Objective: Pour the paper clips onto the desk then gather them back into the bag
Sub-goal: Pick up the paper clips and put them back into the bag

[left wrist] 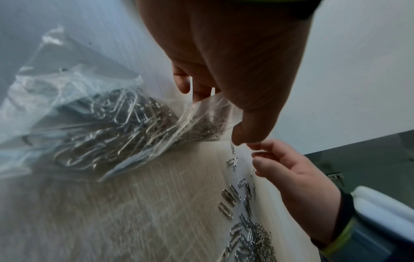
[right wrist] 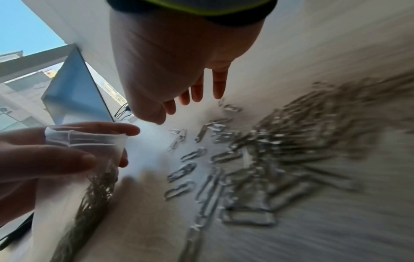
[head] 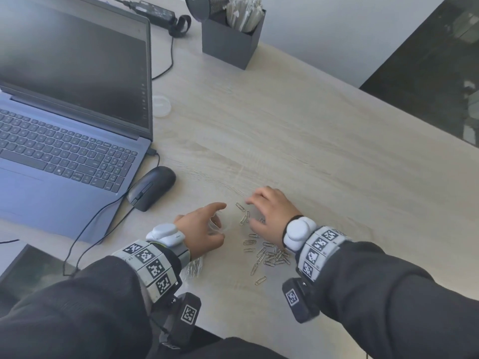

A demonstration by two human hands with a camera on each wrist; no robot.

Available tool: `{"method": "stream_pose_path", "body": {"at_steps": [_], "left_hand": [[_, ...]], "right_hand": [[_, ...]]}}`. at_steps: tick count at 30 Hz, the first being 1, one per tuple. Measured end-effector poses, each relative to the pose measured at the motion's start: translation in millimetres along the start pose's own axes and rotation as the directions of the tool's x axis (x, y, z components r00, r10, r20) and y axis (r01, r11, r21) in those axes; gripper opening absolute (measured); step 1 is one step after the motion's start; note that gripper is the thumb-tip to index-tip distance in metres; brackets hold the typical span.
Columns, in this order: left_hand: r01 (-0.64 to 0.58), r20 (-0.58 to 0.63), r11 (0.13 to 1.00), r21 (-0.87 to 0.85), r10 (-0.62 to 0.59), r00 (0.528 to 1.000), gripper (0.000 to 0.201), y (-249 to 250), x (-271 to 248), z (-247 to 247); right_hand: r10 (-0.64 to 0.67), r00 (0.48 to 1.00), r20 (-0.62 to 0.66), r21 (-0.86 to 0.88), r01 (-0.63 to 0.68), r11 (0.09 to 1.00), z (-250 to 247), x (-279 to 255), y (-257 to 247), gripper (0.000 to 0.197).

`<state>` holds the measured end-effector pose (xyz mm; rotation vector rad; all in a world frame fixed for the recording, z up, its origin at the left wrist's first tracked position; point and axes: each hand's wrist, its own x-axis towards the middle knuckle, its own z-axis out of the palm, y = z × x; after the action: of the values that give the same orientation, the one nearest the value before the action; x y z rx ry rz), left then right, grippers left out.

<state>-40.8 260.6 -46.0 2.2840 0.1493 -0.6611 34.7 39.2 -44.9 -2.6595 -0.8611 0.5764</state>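
My left hand pinches the mouth of a clear plastic bag and holds it open just above the desk. The bag hangs back under that wrist with many silver clips inside; its rim wraps round a finger. Loose paper clips lie scattered on the wooden desk between my hands, thickest under the right wrist. My right hand hovers over the farther clips with fingers spread and gently bent, tips close to the desk, holding nothing I can see. The wrist views are motion-blurred.
An open laptop fills the left side, with a black mouse and its cable beside it. A black pen holder and a power adapter stand at the back. The desk's edge runs diagonally on the right.
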Motion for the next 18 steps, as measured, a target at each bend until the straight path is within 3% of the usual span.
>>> {"method": "stream_pose_path", "body": {"at_steps": [5, 11, 15, 18], "left_hand": [[0.015, -0.022, 1.0, -0.001, -0.015, 1.0, 0.072, -6, -5, 2], [0.025, -0.008, 1.0, 0.001, -0.025, 1.0, 0.07, -11, -4, 4], [0.012, 0.006, 1.0, 0.001, -0.012, 1.0, 0.069, -8, -2, 5], [0.005, 0.007, 1.0, 0.003, -0.005, 1.0, 0.068, -4, 0, 6]], "right_hand": [[-0.04, 0.997, 0.065, -0.09, 0.046, 0.995, 14, 19, -23, 0.033], [-0.219, 0.961, 0.167, -0.095, 0.237, 0.967, 20, -23, 3, 0.017], [-0.192, 0.961, 0.198, -0.085, 0.211, 0.974, 12, -53, 26, 0.013], [-0.129, 0.985, 0.112, -0.083, 0.138, 0.987, -1, -49, 33, 0.017]]}}
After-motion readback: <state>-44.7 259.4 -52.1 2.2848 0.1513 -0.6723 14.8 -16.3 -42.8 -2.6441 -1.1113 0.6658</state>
